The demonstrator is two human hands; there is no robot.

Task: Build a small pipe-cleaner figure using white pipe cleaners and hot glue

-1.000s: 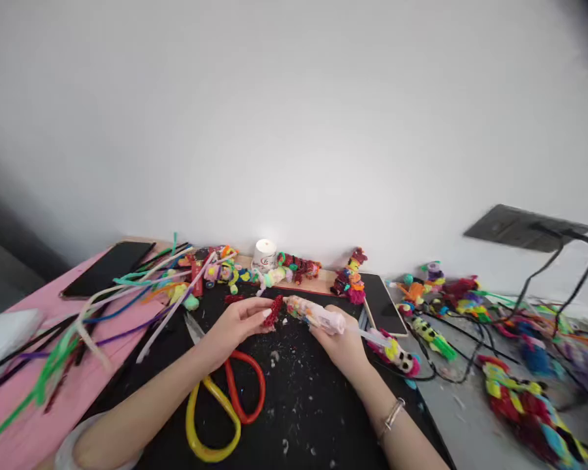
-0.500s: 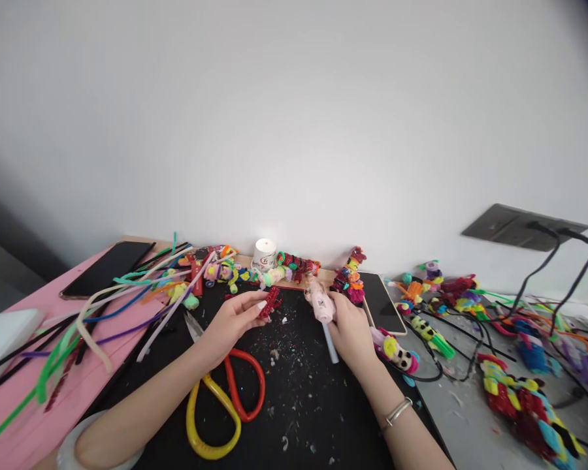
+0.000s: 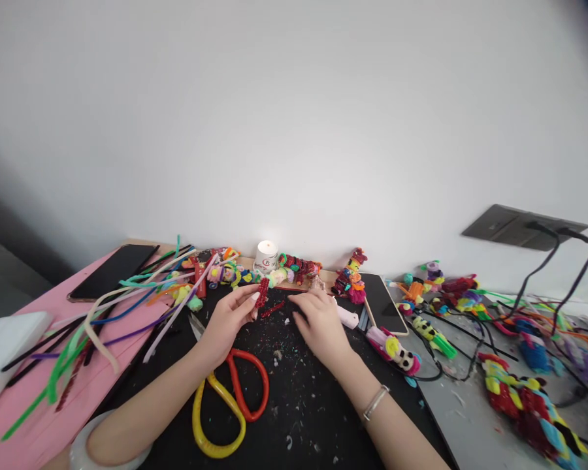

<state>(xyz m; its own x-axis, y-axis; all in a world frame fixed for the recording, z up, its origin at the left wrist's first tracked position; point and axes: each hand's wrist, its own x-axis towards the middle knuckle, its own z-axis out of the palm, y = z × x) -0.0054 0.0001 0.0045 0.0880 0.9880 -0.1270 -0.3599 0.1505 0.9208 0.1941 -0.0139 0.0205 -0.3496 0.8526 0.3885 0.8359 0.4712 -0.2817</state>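
My left hand (image 3: 228,318) is closed on a short red glittery pipe-cleaner piece (image 3: 262,292), held upright above the black mat (image 3: 304,398). My right hand (image 3: 319,321) lies palm down on the mat with its fingers stretched left, their tips close to a second small red piece (image 3: 273,309) lying on the mat. It holds nothing. A pale pink glue gun (image 3: 347,317) rests on the mat just right of that hand. Scissors with a yellow and a red handle (image 3: 228,405) lie under my left wrist.
A lit white candle (image 3: 266,254) stands at the back among several pipe-cleaner figures. Long loose pipe cleaners (image 3: 122,300) and a phone (image 3: 112,271) lie on the pink surface at left. Another phone (image 3: 383,301), more figures and black cables (image 3: 543,267) fill the right.
My right hand has laid the glue gun down to its right and moved left towards the small red piece. My left hand has raised its red piece slightly.
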